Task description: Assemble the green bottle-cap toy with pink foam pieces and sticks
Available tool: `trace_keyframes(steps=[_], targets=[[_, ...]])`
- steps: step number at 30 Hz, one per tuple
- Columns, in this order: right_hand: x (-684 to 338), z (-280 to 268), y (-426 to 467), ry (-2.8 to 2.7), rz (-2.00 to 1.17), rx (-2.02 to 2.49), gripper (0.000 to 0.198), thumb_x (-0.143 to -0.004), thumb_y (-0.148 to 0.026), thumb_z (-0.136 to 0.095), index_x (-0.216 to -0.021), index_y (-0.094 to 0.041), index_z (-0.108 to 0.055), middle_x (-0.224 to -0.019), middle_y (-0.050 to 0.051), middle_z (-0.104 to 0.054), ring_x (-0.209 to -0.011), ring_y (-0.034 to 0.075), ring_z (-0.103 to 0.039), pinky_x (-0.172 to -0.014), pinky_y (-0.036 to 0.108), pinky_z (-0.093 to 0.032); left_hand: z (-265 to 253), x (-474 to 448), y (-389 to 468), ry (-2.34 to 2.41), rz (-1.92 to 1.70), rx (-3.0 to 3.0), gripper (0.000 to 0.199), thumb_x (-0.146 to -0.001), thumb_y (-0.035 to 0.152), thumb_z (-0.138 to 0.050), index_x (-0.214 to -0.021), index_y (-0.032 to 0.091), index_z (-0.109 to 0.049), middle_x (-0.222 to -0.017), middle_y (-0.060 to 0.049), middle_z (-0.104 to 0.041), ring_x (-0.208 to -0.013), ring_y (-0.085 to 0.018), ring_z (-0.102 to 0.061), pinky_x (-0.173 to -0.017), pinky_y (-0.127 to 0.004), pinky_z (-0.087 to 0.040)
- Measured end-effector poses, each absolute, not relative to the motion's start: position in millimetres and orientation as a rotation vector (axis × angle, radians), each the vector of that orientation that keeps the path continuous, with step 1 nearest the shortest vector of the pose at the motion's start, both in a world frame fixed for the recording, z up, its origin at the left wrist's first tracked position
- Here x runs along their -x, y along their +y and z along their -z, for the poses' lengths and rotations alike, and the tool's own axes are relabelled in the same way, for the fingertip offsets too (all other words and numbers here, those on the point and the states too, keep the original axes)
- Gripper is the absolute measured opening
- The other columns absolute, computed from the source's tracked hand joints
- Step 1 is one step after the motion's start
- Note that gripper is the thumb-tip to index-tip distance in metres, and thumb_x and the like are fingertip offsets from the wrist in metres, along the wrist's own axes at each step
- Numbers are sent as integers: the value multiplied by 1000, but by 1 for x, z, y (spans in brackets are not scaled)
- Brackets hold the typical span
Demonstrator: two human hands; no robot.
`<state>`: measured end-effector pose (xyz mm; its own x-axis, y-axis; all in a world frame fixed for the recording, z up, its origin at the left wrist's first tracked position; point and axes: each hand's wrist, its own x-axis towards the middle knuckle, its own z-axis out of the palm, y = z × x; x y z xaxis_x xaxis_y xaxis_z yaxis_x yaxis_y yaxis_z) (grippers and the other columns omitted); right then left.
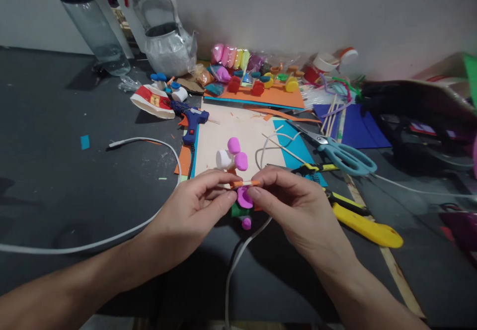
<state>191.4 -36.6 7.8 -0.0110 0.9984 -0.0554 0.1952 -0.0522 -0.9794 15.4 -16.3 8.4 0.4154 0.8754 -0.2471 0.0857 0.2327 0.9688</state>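
Nearest the cam, L hand (197,198) & R hand (292,196) reach in from the near edge, thumb & fingers of each pinching opp. ends of a small orange-and-cream stick (244,184), mid-scene. Pink piece (245,198) sits just nearer, btwn the thumbs; can't tell if it's attached. Just farther: two pink discs (234,145) & a white piece (222,159), over the cream sheet (223,126). Blue glue gun (192,123) lies far-L of the hands; blue-handled scissors (350,157) & yellow cutter (367,224) to the R, cutter nearer. Silver kettle (169,49) stands far L.
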Motion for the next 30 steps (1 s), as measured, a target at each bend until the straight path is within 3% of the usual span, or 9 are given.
trace_keyframes(steps=[8, 13, 19, 24, 30], targets=[[-193, -5, -38, -1283, -1253, 1363, 13, -80, -32, -75, -77, -20, -70, -74, -2, -65, -66, 9, -54, -60, 21, -44, -5, -17, -17, 997, -769, -1152, 17, -88, 20, -63, -102, 15, -71, -114, -5, -72, -95, -13, -71, -81, -17, -57], [-190, -3, -40, -1225, -1237, 1356, 15, -77, -33, -79, -84, -22, -71, -79, -2, -64, -66, 9, -56, -59, 21, -47, 1, -17, -20, 1006, -815, -1264, 19, -88, 23, -63, -105, 18, -70, -117, -4, -68, -101, -14, -69, -79, -15, -58], [-187, -2, -39, -1281, -1130, 1343, 10, -77, -28, -77, -77, -22, -69, -82, -1, -63, -71, 10, -56, -57, 19, -48, 9, -16, -20, 1057, -884, -1508, 20, -88, 21, -62, -106, 18, -70, -119, -6, -65, -105, -14, -68, -75, -13, -57], [-188, -3, -38, -1202, -1279, 1330, 15, -76, -32, -78, -76, -21, -68, -83, -1, -61, -67, 10, -55, -55, 19, -49, 3, -17, -18, 1061, -841, -1443, 20, -89, 22, -60, -106, 18, -70, -122, -6, -64, -107, -15, -66, -74, -14, -57], [-191, -3, -37, -1178, -1356, 1320, 14, -76, -31, -78, -76, -20, -69, -77, -2, -62, -65, 8, -54, -57, 18, -46, -1, -17, -18, 980, -748, -1129, 11, -84, 22, -68, -96, 20, -68, -101, 1, -68, -93, -11, -66, -75, -14, -54]])
